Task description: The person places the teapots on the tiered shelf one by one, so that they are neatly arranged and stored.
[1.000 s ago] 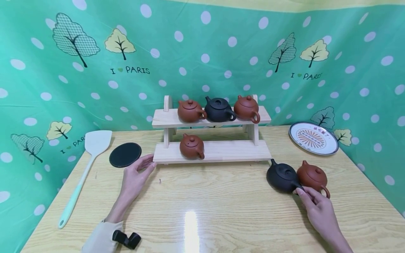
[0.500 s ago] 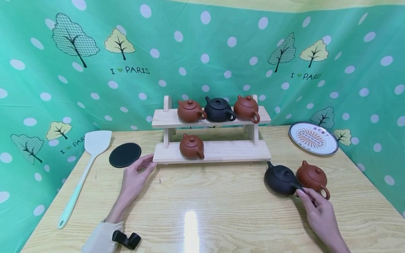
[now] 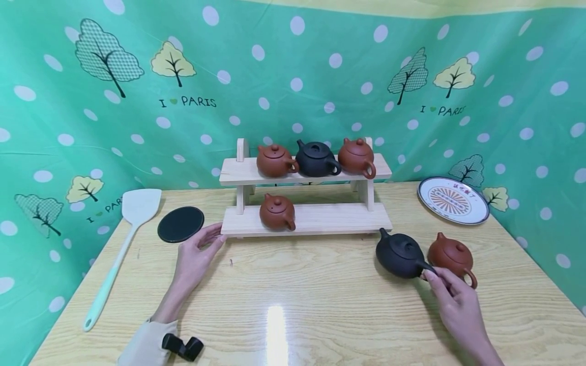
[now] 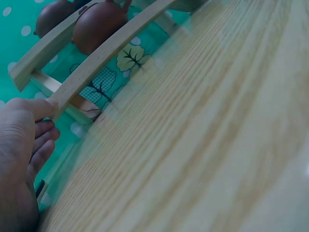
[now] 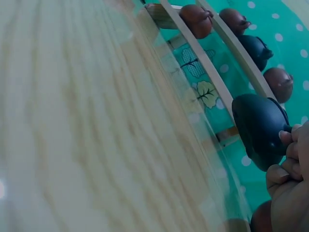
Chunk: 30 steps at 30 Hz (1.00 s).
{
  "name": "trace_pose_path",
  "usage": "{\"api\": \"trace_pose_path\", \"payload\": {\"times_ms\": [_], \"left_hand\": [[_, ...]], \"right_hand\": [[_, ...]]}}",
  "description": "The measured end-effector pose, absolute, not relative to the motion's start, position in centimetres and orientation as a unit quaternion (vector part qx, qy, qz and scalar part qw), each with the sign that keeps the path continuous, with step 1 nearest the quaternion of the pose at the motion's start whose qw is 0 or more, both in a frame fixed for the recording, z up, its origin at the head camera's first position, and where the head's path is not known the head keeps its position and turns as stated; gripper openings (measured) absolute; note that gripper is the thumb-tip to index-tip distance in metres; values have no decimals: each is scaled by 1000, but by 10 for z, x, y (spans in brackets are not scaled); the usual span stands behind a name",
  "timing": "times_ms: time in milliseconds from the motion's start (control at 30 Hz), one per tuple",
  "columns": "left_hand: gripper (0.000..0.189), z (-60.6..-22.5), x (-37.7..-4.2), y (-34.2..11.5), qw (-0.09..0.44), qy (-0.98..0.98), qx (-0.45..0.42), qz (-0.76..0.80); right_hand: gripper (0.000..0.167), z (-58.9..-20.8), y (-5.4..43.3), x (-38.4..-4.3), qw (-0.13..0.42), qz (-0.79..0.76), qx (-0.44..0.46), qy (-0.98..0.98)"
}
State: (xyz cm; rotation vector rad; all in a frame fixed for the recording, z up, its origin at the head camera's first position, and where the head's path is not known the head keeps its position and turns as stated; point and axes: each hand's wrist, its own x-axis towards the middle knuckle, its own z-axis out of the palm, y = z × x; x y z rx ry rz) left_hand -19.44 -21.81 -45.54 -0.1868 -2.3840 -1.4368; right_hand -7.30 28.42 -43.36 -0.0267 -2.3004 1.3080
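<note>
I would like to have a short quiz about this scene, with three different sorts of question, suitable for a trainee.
1. Count: how many teapots stand on the wooden shelf?

2. True or false: the right hand holds a brown teapot.

3. Choose: what does the left hand touch?
(a) the plate
(b) the wooden shelf
(c) the spatula

Key
1. Four: three above, one below.
2. False; it holds a black teapot by the handle.
3. (b)
</note>
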Motion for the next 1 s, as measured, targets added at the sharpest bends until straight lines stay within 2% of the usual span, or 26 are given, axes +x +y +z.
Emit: {"api": "trace_pose_path", "payload": {"times_ms": [1000], "left_hand": [[36,-456,-194,-219,181,-832,-78,-519]], "right_hand": [[13,-420,246,-102,223,529,57,-817]]}}
